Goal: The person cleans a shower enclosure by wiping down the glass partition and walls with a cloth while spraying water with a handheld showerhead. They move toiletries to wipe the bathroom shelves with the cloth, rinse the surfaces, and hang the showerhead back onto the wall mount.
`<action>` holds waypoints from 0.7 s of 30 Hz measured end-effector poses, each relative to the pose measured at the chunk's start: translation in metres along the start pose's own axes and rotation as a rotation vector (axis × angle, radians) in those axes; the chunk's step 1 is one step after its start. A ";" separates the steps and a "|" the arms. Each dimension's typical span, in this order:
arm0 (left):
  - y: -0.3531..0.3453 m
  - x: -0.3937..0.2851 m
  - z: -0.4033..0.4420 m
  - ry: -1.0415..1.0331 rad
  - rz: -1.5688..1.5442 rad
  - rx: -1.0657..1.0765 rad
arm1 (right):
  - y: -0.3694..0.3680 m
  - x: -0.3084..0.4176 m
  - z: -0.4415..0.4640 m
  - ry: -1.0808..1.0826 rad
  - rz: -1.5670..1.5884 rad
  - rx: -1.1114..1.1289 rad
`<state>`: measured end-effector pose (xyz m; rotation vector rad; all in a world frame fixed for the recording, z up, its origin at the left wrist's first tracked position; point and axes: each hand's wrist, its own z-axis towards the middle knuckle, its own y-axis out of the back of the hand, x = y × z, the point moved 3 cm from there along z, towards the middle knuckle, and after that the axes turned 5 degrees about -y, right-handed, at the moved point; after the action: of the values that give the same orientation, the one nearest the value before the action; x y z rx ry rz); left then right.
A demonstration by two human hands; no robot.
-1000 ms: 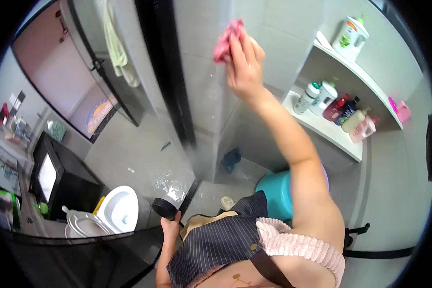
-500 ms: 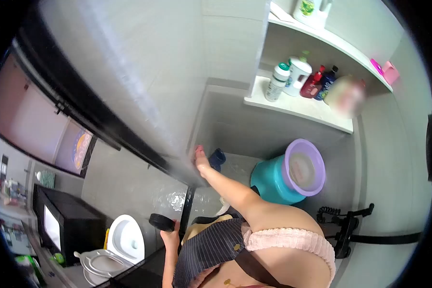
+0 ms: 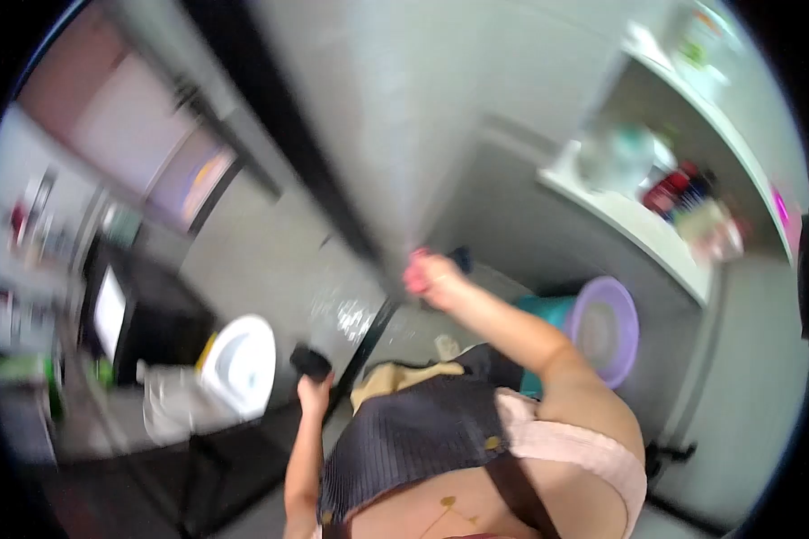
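- The pink cloth (image 3: 416, 272) is bunched at the fingertips of the person's right hand (image 3: 440, 280), low beside the pale upright panel (image 3: 377, 117). Blur hides whether cloth and panel touch.
- The right hand is clamped on the cloth, its arm reaching out from the shoulder. For good contact, the cloth would best be spread under the fingers and pressed evenly, with the wrist loose; so bunched, it probably covers only a narrow strip.
- The left hand (image 3: 314, 390) is closed around the black shower head (image 3: 310, 362), well apart from the right. Holding it steady and angled away from the body would keep spray under control; whether water is running cannot be told.
- Between and beyond the two hands, the floor (image 3: 351, 319) shines as if wet, so a firm, balanced stance matters with the right arm extended.
- Just past the right hand lies a dark blue item (image 3: 461, 259), too blurred to name.
- Under and beside the right forearm stands a teal bucket (image 3: 544, 310), with a purple basin (image 3: 627, 332) against it; the elbow needs care there.
- Farther beyond the right arm, a white shelf (image 3: 638, 234) bears blurred bottles (image 3: 674, 190).
- Left of the left hand is a white toilet (image 3: 240, 368).
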<state>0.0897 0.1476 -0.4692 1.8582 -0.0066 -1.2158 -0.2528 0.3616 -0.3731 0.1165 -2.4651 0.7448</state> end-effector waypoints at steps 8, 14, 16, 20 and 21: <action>0.037 0.037 -0.132 0.421 -0.161 -0.359 | -0.023 -0.066 0.027 -0.396 -0.170 0.159; 0.009 0.079 -0.243 0.532 -0.211 -0.518 | -0.064 -0.142 0.081 -0.348 -0.507 0.446; 0.004 0.084 -0.277 0.629 -0.172 -0.546 | -0.081 -0.166 0.070 -0.353 -0.581 0.395; -0.009 0.080 -0.337 0.757 -0.187 -0.649 | -0.098 -0.213 0.076 -0.383 -0.728 0.334; -0.011 0.078 -0.350 0.780 -0.190 -0.674 | -0.102 -0.221 0.078 -0.401 -0.788 0.334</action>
<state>0.3829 0.3524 -0.4904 1.6083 0.9087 -0.4363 -0.0812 0.2175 -0.4961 1.3809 -2.3044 0.7986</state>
